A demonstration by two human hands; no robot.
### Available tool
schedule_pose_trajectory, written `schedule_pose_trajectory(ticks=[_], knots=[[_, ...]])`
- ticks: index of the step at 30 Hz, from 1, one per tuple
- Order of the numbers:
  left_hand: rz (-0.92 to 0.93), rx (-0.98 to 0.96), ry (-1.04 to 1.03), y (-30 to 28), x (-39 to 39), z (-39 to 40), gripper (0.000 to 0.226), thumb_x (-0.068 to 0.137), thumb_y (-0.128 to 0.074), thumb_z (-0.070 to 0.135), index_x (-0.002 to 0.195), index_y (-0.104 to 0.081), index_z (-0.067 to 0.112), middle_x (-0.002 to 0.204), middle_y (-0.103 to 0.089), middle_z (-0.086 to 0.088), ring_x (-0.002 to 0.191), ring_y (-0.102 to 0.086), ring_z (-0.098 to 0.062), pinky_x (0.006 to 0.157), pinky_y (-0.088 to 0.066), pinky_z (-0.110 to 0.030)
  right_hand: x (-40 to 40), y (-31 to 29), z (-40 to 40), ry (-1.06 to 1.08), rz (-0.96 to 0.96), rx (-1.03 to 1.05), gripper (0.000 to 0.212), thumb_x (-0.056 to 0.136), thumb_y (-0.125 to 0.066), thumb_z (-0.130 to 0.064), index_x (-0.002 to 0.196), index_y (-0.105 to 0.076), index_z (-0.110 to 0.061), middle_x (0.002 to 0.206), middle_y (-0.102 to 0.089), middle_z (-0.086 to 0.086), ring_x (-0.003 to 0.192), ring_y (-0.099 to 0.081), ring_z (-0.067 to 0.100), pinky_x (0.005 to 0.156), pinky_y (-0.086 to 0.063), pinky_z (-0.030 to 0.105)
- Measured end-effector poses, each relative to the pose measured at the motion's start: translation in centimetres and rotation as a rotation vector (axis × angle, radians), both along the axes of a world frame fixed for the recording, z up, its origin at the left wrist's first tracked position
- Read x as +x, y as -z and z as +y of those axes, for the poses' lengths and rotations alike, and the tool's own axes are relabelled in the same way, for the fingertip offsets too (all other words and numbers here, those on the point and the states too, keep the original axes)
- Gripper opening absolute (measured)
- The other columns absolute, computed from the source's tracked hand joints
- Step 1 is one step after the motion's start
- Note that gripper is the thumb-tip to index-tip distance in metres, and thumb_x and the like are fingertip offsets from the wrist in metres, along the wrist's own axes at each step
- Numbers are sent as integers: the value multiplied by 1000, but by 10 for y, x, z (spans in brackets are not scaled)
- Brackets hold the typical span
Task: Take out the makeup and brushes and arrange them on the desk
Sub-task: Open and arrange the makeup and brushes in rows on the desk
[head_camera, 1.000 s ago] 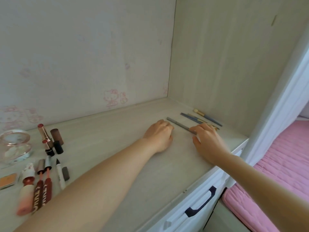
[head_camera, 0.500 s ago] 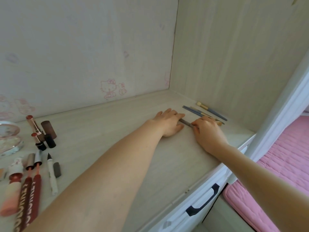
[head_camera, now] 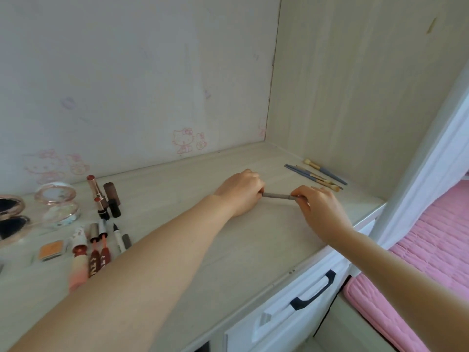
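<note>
Both hands met over the middle of the pale wood-grain desk (head_camera: pixel 193 255), each holding one end of a slim grey makeup pencil (head_camera: pixel 278 196). The left hand (head_camera: pixel 241 193) was curled, its fingers (head_camera: pixel 257 185) closed round the pencil's left end, with the heel of the hand resting on the desk. The right hand (head_camera: pixel 321 208) pinched the pencil's right end between thumb and bent fingertips. The pencil lay nearly level between them, just above or on the desk surface; which of the two could not be told.

Behind the right hand, near the side panel, a small group of blue-handled makeup brushes (head_camera: pixel 316 174) lay side by side on the desk, apart from both hands.

At the far left of the desk the rest of the makeup was set out: two open lipsticks (head_camera: pixel 97 196) standing beside a dark brown cap (head_camera: pixel 111 190), an open round compact (head_camera: pixel 57 204), a second compact with a dark mirror (head_camera: pixel 10 217) cut by the frame edge, a small orange eyeshadow pan (head_camera: pixel 50 250), a pink tube (head_camera: pixel 77 262), two dark red lip glosses (head_camera: pixel 99 250) and a white eyeliner pen (head_camera: pixel 118 237) beside its cap.

Below the desk edge was a white drawer with a dark handle (head_camera: pixel 313 292), and to the right a pink quilted bed (head_camera: pixel 429 250). Pink cartoon cat stickers (head_camera: pixel 185 141) marked the back wall.
</note>
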State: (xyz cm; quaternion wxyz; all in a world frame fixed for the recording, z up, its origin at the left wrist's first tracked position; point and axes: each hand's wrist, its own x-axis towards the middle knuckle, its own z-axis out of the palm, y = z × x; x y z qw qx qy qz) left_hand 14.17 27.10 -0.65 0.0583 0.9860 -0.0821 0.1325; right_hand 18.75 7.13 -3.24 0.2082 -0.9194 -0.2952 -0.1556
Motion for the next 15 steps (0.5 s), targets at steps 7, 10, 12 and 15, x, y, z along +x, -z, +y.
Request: schedule_pose_trajectory(ticks=[7,10,12,15], knots=[[-88,-78,-9,-17,-76,24,13,93,-54,18,94,-65,12,95,-56,-3,102,-48,-20,83,-44,-38,-45,-18,15,-156,-43,119,15,93,-58,-20,104,-67,-15,90,-66,-1,85,-58,18,76,-52,35],[-166,-129,-17,-22,-114,39,10,91,-58,18,92,-66,12,94,-57,-1,98,-49,-18,81,-44,-36,-69,-25,29,-225,-64,174,13,92,-60,-18,101,-67,-16,85,-63,-7,81,-58,14,70,-49,25],[-205,-166,-35,-23,-143,51,10,91,-59,18,94,-67,12,92,-56,3,93,-52,-15,79,-46,-37,-88,-29,41,-275,-73,195,12,92,-60,-18,101,-67,-18,84,-60,-11,79,-56,11,69,-45,20],[-246,-224,-66,-23,-189,68,8,90,-62,17,95,-68,14,91,-55,6,82,-58,-14,76,-48,-37,-118,-36,62,-351,-87,223,12,91,-61,-18,100,-68,-19,84,-59,-14,79,-54,8,73,-45,22]])
